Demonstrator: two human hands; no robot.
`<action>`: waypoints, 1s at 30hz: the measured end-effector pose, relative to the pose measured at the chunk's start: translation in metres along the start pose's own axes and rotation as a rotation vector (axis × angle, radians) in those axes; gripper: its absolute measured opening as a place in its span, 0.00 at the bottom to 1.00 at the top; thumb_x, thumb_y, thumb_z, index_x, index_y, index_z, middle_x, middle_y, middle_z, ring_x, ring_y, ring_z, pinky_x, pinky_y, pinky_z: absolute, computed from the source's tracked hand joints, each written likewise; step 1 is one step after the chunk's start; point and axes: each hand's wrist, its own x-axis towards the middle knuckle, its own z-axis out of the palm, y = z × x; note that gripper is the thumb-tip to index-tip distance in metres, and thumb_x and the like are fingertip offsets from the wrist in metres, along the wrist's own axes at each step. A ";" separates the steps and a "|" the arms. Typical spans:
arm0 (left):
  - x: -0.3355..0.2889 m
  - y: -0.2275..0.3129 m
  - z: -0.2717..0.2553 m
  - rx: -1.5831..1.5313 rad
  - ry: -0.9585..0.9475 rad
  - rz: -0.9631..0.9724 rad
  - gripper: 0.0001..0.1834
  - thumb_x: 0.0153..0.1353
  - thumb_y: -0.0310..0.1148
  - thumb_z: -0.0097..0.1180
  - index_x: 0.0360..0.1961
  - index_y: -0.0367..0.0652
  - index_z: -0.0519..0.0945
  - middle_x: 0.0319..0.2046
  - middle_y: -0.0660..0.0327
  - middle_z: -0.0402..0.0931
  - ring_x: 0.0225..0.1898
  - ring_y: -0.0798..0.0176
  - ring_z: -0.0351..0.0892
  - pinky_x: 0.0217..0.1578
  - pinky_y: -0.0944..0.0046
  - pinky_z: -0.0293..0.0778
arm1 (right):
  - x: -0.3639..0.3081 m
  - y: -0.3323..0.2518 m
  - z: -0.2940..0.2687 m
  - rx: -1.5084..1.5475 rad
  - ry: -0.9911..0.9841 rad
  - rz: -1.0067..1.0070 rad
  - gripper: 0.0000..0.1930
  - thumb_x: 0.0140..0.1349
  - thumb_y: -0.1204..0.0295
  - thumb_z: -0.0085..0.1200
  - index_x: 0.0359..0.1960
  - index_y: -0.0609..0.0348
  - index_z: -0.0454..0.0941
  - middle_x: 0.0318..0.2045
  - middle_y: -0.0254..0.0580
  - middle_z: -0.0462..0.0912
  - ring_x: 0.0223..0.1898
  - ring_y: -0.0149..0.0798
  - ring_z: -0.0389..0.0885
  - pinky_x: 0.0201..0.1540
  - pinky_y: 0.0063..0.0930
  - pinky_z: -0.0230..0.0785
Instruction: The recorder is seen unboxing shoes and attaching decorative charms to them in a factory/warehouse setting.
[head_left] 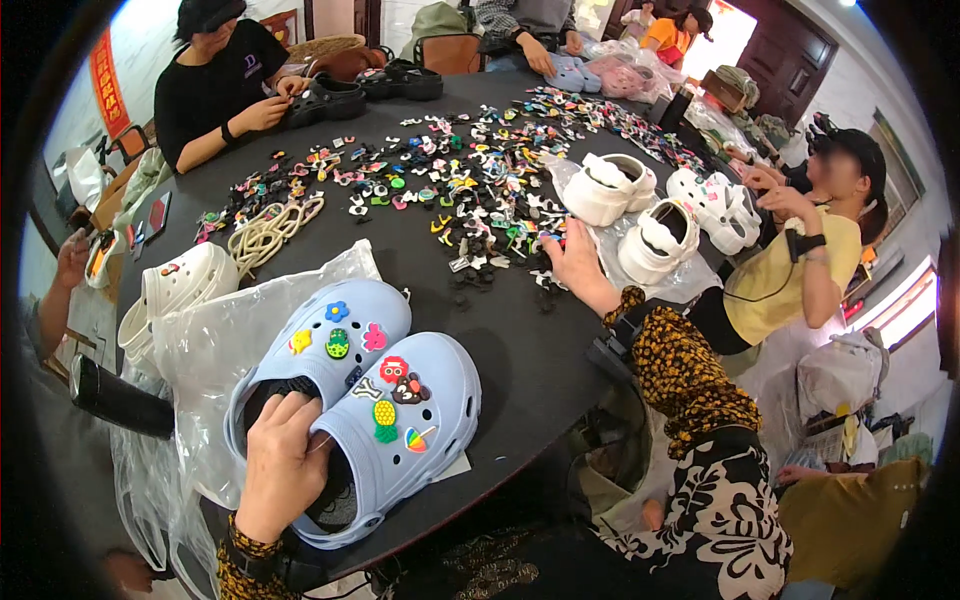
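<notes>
A pair of light blue clogs sits at the table's near left, dotted with colourful shoe charms such as a pineapple (384,418) and a blue flower (337,312). My left hand (278,465) is closed on their inner sides, with its fingers inside the openings of the left clog (378,306) and the right clog (455,375). Farther right, my right hand (582,268) is stretched out with fingers apart at the edge of a spread pile of shoe charms (470,190). Whether its fingertips touch a charm cannot be made out.
White shoes (605,190) stand on plastic just beyond my right hand. Clear plastic bags (290,290), white clogs (185,285), a rope coil (275,232) and a dark bottle (118,398) lie left. Co-workers sit around the table; one holds a black clog (328,100).
</notes>
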 end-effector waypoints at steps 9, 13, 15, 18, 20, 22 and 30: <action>0.000 -0.001 0.002 0.015 0.015 0.026 0.17 0.39 0.17 0.59 0.35 0.33 0.77 0.29 0.52 0.71 0.32 0.46 0.70 0.32 0.52 0.68 | 0.036 -0.002 0.016 -0.117 -0.017 0.239 0.30 0.55 0.57 0.56 0.52 0.71 0.70 0.50 0.68 0.74 0.53 0.64 0.71 0.57 0.50 0.63; -0.001 -0.001 0.002 0.025 0.010 0.014 0.17 0.39 0.17 0.59 0.36 0.33 0.77 0.29 0.52 0.72 0.32 0.46 0.70 0.32 0.52 0.68 | 0.039 -0.039 0.025 0.202 0.039 0.212 0.20 0.52 0.66 0.55 0.44 0.69 0.76 0.40 0.64 0.80 0.42 0.59 0.79 0.48 0.45 0.70; -0.001 0.000 0.004 0.025 0.013 0.012 0.18 0.39 0.17 0.59 0.36 0.33 0.77 0.29 0.52 0.72 0.32 0.46 0.70 0.32 0.52 0.68 | 0.035 -0.080 0.021 0.406 0.075 0.109 0.19 0.52 0.70 0.56 0.45 0.70 0.74 0.37 0.61 0.80 0.38 0.52 0.82 0.42 0.39 0.73; -0.002 -0.001 0.003 0.028 0.006 -0.002 0.18 0.39 0.17 0.60 0.36 0.33 0.77 0.29 0.52 0.72 0.32 0.46 0.70 0.32 0.52 0.68 | 0.035 -0.130 0.017 0.617 -0.100 0.110 0.25 0.57 0.67 0.53 0.53 0.74 0.69 0.45 0.60 0.77 0.46 0.51 0.79 0.49 0.35 0.72; -0.002 0.000 0.003 0.020 -0.001 -0.002 0.18 0.39 0.17 0.60 0.36 0.34 0.77 0.30 0.52 0.72 0.32 0.46 0.70 0.32 0.52 0.68 | 0.043 -0.123 0.020 0.538 -0.036 0.001 0.25 0.58 0.65 0.52 0.54 0.72 0.70 0.48 0.63 0.76 0.48 0.54 0.78 0.52 0.38 0.70; -0.002 -0.001 0.005 0.027 0.015 0.013 0.18 0.39 0.17 0.60 0.36 0.34 0.77 0.30 0.52 0.72 0.32 0.46 0.70 0.32 0.52 0.68 | 0.045 -0.101 0.020 0.531 -0.050 0.150 0.22 0.59 0.64 0.51 0.49 0.70 0.74 0.45 0.64 0.78 0.47 0.58 0.77 0.53 0.42 0.68; 0.000 -0.001 0.003 0.037 0.012 0.020 0.17 0.39 0.18 0.60 0.36 0.34 0.77 0.29 0.53 0.71 0.32 0.46 0.70 0.31 0.52 0.68 | 0.029 -0.004 0.014 -0.087 -0.094 0.102 0.19 0.59 0.64 0.51 0.42 0.72 0.72 0.43 0.69 0.76 0.46 0.66 0.74 0.52 0.53 0.65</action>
